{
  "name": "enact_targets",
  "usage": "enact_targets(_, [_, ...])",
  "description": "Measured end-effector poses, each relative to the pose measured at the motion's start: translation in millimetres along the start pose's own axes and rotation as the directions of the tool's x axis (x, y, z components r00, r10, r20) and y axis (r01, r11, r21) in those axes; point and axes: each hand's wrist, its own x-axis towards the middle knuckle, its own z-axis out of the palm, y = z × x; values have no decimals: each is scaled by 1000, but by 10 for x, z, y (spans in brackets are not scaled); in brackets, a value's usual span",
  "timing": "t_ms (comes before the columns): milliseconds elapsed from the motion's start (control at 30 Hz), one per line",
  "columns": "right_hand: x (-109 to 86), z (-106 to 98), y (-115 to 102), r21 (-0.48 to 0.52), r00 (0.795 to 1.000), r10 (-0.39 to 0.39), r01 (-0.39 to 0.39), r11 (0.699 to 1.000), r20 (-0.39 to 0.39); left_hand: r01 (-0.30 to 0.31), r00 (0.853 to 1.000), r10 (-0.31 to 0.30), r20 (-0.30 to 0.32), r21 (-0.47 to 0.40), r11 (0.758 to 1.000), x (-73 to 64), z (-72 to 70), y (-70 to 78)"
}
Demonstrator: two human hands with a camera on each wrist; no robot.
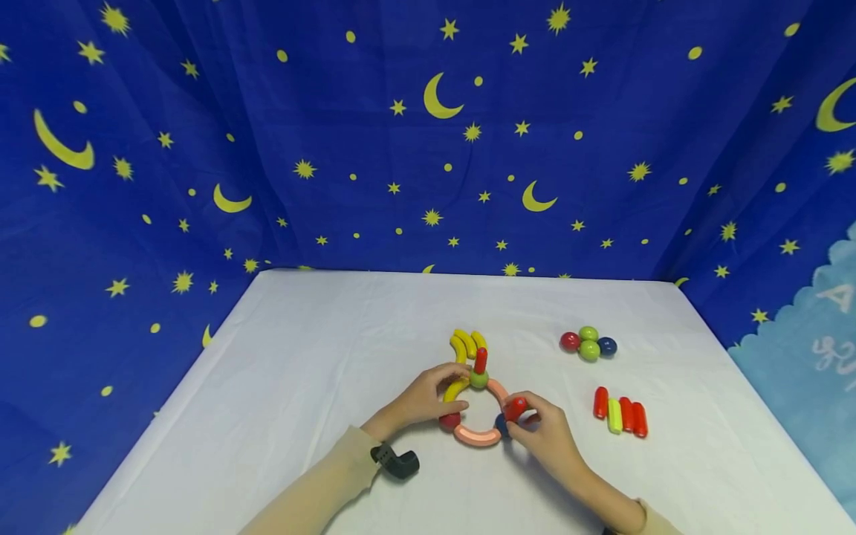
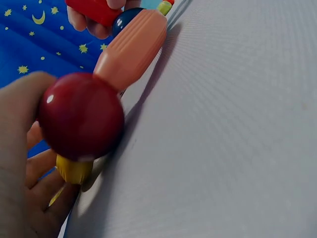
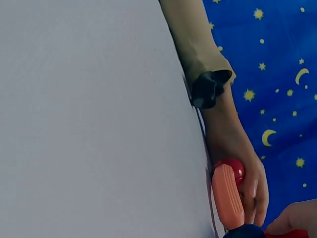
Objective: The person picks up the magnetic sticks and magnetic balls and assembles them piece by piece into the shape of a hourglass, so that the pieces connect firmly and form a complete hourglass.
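Note:
On the white table lies a ring of curved rods and balls. A yellow curved rod (image 1: 455, 391) forms its left side, between a green ball (image 1: 478, 380) and a red ball (image 1: 449, 421). My left hand (image 1: 423, 397) holds this rod, fingers by the green ball and thumb by the red one. Pink curved rods (image 1: 478, 437) form the front and right sides, meeting at a dark blue ball (image 1: 501, 426). My right hand (image 1: 550, 437) pinches a short red rod (image 1: 516, 408) against the blue ball. Another red rod (image 1: 481, 361) stands upright on the green ball.
Several loose yellow curved rods (image 1: 471, 342) lie just behind the ring. Back right sits a cluster of red, green and blue balls (image 1: 588, 350). Straight red rods (image 1: 626, 414) and a lime one (image 1: 614, 416) lie in a row at the right. A star-patterned blue curtain (image 1: 374, 134) hangs behind.

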Motion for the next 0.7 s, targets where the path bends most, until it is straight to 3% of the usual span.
enact_targets(200, [25,-33,27,-9,1000,8,-8,1000,-27,67,995,-67,77,-4,998,13,-6,12])
enact_targets(333, [40,-48,61,-32,998,-6,4,999,-56,83,993,-84,84,13,996,7,-4,13])
enact_targets(467, [83,-83,91,-41,998,-3,1,999,-62,58,998,-60,30,36,998,11,7,23])
enact_targets(700, [203,-136,147,-36,999,5,-7,999,-47,39,997,-39,-67,-6,999,14,3,35])
